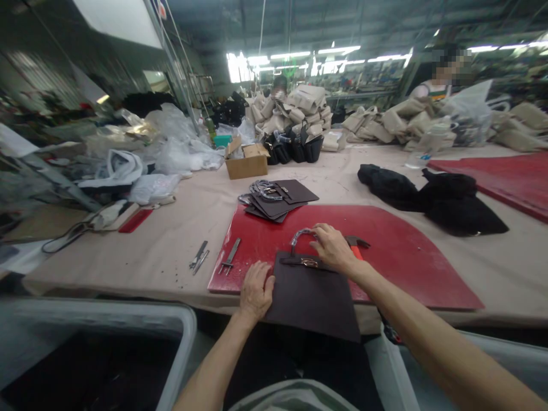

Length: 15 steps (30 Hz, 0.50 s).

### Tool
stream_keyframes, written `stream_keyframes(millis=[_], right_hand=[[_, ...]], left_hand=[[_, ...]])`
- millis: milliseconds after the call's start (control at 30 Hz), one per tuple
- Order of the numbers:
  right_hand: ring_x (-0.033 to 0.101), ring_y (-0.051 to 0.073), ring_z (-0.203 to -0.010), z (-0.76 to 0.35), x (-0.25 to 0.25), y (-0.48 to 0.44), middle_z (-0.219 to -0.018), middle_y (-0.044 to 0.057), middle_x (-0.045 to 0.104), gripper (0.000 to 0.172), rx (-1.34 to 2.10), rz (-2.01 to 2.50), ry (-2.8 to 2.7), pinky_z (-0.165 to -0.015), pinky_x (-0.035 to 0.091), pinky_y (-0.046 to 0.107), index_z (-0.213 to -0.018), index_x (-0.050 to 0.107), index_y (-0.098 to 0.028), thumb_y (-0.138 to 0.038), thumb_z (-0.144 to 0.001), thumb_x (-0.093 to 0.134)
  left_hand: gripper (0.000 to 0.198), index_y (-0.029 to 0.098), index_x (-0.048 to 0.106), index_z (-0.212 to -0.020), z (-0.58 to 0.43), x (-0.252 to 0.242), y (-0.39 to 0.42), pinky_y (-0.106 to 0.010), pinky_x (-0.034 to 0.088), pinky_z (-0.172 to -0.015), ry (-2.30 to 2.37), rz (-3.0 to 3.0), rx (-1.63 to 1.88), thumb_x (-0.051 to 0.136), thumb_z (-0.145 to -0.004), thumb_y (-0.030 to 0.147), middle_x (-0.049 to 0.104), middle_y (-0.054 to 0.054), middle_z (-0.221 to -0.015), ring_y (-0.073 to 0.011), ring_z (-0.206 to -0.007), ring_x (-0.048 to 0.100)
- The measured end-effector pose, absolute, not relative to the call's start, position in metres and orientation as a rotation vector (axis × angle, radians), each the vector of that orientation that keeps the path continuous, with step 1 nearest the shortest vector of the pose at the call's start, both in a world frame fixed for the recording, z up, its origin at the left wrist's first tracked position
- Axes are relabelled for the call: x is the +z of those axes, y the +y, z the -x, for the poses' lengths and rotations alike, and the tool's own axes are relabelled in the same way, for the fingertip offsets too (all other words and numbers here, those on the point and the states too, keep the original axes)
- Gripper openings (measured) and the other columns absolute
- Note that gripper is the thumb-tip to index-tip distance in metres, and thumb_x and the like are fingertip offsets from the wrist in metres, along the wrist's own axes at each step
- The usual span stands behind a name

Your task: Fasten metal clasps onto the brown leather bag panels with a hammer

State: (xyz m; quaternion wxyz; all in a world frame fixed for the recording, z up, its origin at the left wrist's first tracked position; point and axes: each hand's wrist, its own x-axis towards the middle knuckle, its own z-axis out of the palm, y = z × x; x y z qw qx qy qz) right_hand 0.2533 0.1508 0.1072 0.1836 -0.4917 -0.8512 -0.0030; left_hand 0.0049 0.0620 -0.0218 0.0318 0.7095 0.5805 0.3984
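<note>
A dark brown bag panel (314, 299) lies partly on the red board (398, 257), its lower end overhanging the table's front edge. It bears a strap with a gold-coloured buckle and a curved handle (299, 233) in clear plastic wrap. My right hand (334, 246) has its fingers curled on the right part of this handle, hiding that end. At the panel's left edge rests my left hand (257, 290), fingers stretched out and thumb against the edge. Just beyond my right hand is a hammer (356, 246) with an orange handle, partly covered.
Several similar panels (278, 200) are stacked at the board's far edge. A pronged punch (231, 256) lies on the board, with small tools (199, 258) left of it. Behind stand a cardboard box (247, 165) and black bags (295, 149). Black cloth (445, 200) lies right.
</note>
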Motion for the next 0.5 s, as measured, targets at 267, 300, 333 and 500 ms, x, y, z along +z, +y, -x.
stream_keyframes(millis=[267, 300, 333, 500], right_hand=[[0.043, 0.032, -0.129, -0.274, 0.043, 0.085, -0.141, 0.015, 0.050, 0.049, 0.120, 1.463, -2.408, -0.108, 0.035, 0.048, -0.135, 0.054, -0.015, -0.032, -0.090, 0.060], [0.043, 0.032, -0.130, -0.273, 0.038, 0.081, -0.142, 0.015, 0.050, 0.049, 0.110, 1.470, -2.408, -0.108, 0.034, 0.049, -0.136, 0.054, -0.015, -0.033, -0.090, 0.059], [0.042, 0.032, -0.130, -0.272, 0.033, 0.077, -0.142, 0.015, 0.050, 0.049, 0.096, 1.472, -2.402, -0.109, 0.033, 0.048, -0.136, 0.054, -0.015, -0.034, -0.091, 0.059], [0.043, 0.032, -0.128, -0.277, 0.025, 0.071, -0.139, 0.015, 0.052, 0.049, 0.077, 1.438, -2.388, -0.107, 0.034, 0.048, -0.134, 0.056, -0.016, -0.037, -0.091, 0.058]], left_hand=[[0.036, 0.015, 0.056, -0.130, -0.032, -0.021, 0.017, -0.058, 0.033, -0.119, 1.765, -2.270, 1.069, 0.046, -0.096, 0.021, 0.054, -0.014, -0.144, -0.0280, -0.142, 0.042], [0.036, 0.015, 0.055, -0.130, -0.036, -0.022, 0.010, -0.058, 0.034, -0.118, 1.766, -2.235, 1.106, 0.046, -0.096, 0.020, 0.054, -0.014, -0.144, -0.0279, -0.142, 0.042], [0.036, 0.015, 0.055, -0.130, -0.040, -0.024, 0.003, -0.058, 0.036, -0.117, 1.768, -2.187, 1.151, 0.046, -0.096, 0.019, 0.055, -0.014, -0.142, -0.0278, -0.141, 0.043], [0.037, 0.017, 0.055, -0.129, -0.065, -0.026, -0.026, -0.052, 0.045, -0.112, 1.777, -1.746, 1.311, 0.048, -0.093, 0.020, 0.056, -0.015, -0.139, -0.0269, -0.133, 0.052]])
